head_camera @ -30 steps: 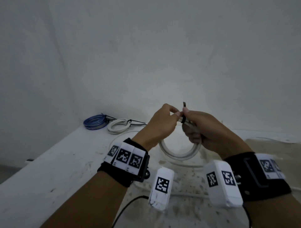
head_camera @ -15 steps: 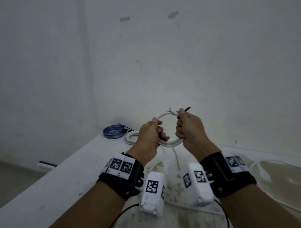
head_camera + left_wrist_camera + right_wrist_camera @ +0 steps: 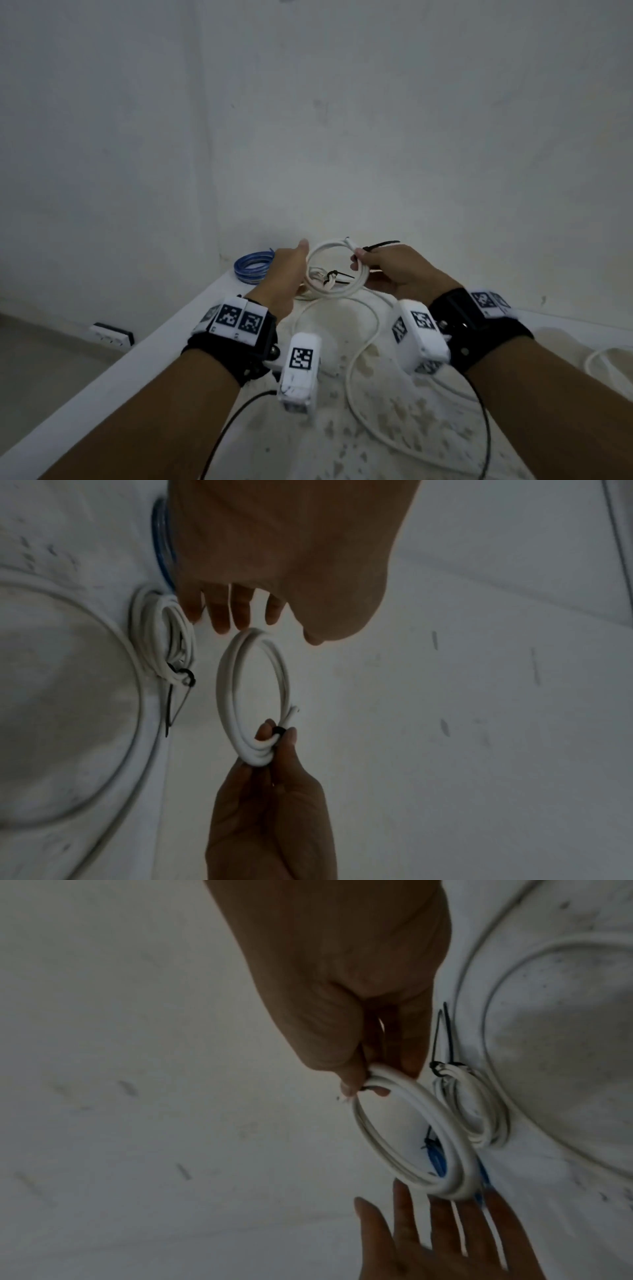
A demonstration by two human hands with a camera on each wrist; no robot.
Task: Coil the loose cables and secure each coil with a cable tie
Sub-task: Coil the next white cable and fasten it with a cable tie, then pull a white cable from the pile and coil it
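My right hand [image 3: 358,257] pinches a white cable coil [image 3: 327,246] at the black cable tie [image 3: 380,246] wrapped round it, and holds the coil upright above the table's far corner. The tie's tail sticks out to the right. In the right wrist view, the right hand [image 3: 369,1085] grips the coil [image 3: 411,1172] from above. My left hand [image 3: 294,263] is open with straight fingers [image 3: 240,610] at the opposite rim of the coil [image 3: 226,696]. I cannot tell whether they touch it.
A tied white coil [image 3: 318,275] and a blue coil [image 3: 253,265] lie at the far corner of the stained white table [image 3: 137,377]. A loose white cable [image 3: 352,359] runs across the table, with another [image 3: 603,363] at the right. The wall stands close behind.
My left hand has let go of the coil and opened. My right hand has carried the tied coil forward, toward the other coils at the corner.
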